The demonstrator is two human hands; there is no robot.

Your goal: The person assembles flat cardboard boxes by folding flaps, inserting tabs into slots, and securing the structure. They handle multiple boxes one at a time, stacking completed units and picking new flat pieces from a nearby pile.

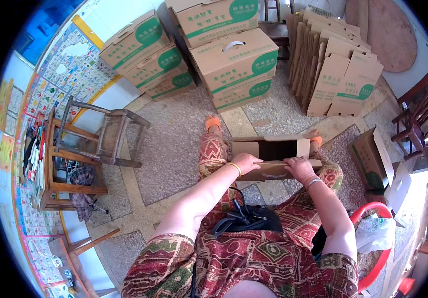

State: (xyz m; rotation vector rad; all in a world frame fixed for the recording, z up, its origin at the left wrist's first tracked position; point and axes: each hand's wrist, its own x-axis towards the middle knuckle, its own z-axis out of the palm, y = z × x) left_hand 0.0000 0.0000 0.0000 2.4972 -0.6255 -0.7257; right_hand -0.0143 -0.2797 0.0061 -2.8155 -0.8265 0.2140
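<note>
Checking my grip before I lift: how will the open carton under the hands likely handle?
The carton may feel light for its size: no contents show in its dark opening, though its bottom is hidden. Its cardboard walls look fairly stiff, standing without visible sagging. The unfastened side flaps could swing or bend if grabbed.
</note>
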